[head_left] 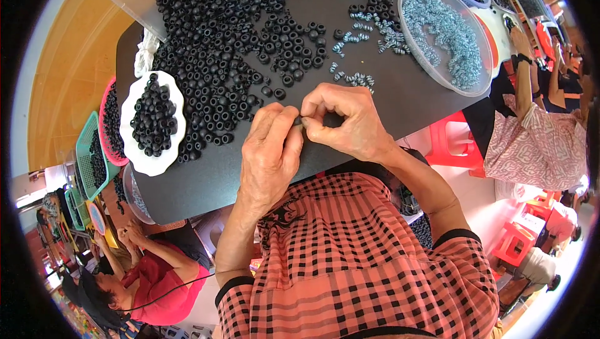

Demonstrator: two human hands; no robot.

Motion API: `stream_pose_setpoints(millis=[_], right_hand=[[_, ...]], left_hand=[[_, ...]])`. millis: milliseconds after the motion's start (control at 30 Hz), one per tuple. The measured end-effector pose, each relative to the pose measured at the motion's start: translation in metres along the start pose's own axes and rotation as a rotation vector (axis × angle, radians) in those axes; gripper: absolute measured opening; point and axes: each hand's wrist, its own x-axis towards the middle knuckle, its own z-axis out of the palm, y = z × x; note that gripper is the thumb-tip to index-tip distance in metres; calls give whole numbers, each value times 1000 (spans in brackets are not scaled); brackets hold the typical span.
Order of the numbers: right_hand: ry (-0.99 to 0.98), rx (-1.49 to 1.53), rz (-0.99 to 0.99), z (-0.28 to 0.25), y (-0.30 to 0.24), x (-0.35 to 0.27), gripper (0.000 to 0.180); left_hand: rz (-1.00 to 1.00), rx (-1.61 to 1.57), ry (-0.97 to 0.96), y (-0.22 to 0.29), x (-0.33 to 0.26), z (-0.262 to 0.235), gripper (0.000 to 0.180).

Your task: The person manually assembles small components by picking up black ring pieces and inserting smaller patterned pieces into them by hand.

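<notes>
My left hand (270,154) is closed over the near part of the dark table, thumb and fingers pinching a small black part that is mostly hidden. Against it, my right hand (350,120) pinches with thumb and forefinger at the same spot; what lies in its fingertips is too small to make out. Just beyond both hands spreads a big heap of round black hollow parts (219,57). Small metal coil springs (359,79) lie loose past my right hand. More springs fill a clear round tub (409,42) at the far right.
Left of my hands, a white scalloped plate (134,151) holds a pile of black parts. Pink and green baskets (84,145) stand beyond the table's left edge. A co-worker in red (169,276) sits at lower left. Red stools (447,145) stand on the right.
</notes>
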Motion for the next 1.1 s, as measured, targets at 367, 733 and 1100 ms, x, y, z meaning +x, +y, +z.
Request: stream_pose_setpoints(millis=[367,733,1100], right_hand=[[-10,83,25,-2,2,-1,14],[-10,-24,-9,0,2,-2,11],[42,75,111,1,2,-3,11]], left_hand=[[17,13,-41,-5,3,-11,23],[84,59,-11,-6,1,-2,27],[112,47,-18,-4,5,0,29]])
